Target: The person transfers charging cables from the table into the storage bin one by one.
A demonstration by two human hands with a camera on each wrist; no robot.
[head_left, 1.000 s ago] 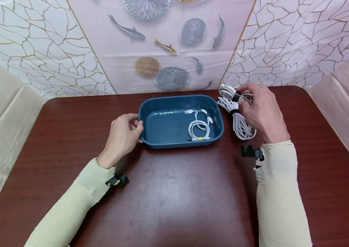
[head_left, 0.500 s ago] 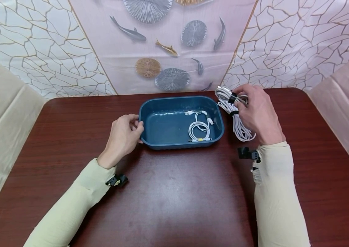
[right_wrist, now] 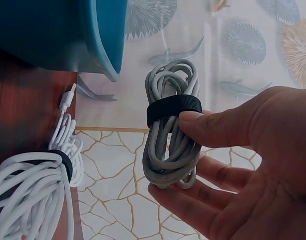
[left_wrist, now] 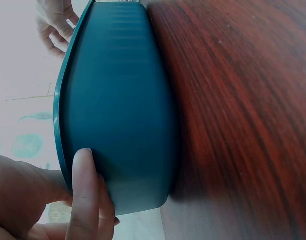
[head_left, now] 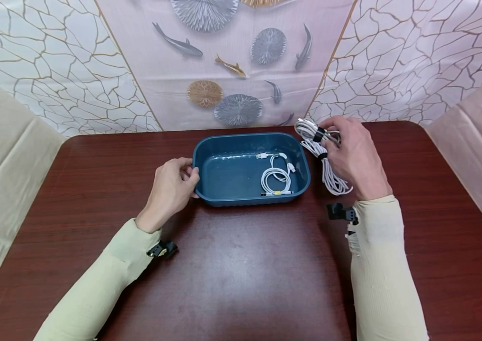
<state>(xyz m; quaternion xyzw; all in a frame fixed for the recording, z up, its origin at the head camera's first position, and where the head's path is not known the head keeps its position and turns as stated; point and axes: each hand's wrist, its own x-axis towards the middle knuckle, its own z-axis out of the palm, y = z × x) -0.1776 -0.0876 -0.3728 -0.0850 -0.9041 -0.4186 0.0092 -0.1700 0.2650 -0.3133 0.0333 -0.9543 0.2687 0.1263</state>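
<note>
My left hand [head_left: 170, 192] pinches the left rim of a dark blue plastic bin [head_left: 224, 194]; in the left wrist view the fingers lie against its outer wall. Inside the bin, toward the right, lies a thin white USB cable [head_left: 276, 180] in loose coils. My right hand [head_left: 353, 158] holds a coiled grey-white cable [right_wrist: 170, 132] between thumb and fingers, its black strap [right_wrist: 173, 107] under the thumb. This bundle is raised by the bin's back right corner. Below it on the table rests a larger white cable bundle [head_left: 332, 177], also strapped in black, partly covered by the hand.
The dark red wooden table [head_left: 241, 265] carries all of this. A patterned cloth backdrop [head_left: 241, 61] rises at its back edge, with pale cloth [head_left: 475, 132] along the sides. Small black wrist devices [head_left: 342, 212] sit on both sleeves.
My right hand has shifted slightly left with the grey-white cable, bringing it nearer the bin's corner. The left hand keeps its grip on the rim, and the bin stays in place.
</note>
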